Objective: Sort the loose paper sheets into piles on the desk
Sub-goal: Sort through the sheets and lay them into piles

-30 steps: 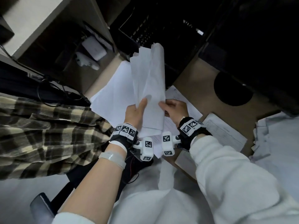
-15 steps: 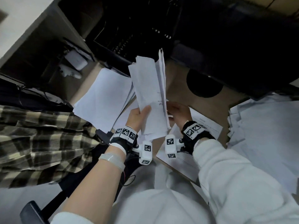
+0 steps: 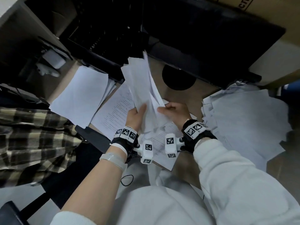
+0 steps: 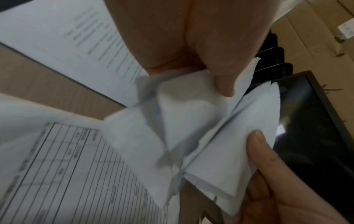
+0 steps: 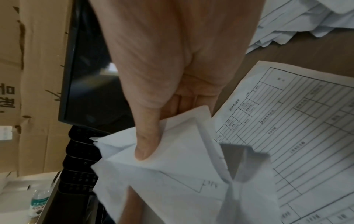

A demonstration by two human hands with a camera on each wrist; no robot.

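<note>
I hold an upright bundle of white sheets [image 3: 141,85] above the desk. My left hand [image 3: 138,113] grips its lower left, thumb pressed on the front [image 4: 224,84]. My right hand [image 3: 172,109] pinches one sheet at the bundle's right edge, thumb on top [image 5: 147,144], so that sheet [image 4: 229,151] stands apart from the rest. On the desk a blank pile [image 3: 79,96] lies at the left, a printed text page [image 3: 112,114] beside it, and a ruled form [image 3: 160,142] under my wrists. A loose heap of sheets [image 3: 246,117] sits at the right.
A dark monitor [image 3: 211,38] with a round black base [image 3: 178,78] stands behind the papers on the brown desk [image 3: 186,98]. Black mesh file trays [image 3: 97,36] are at the back left, cardboard boxes [image 5: 38,60] behind. A plaid cloth [image 3: 29,140] lies at my left.
The view has swung right, bringing the right heap fully in. My right hand now pinches a single sheet at the bundle's right edge and draws it apart from the bundle.
</note>
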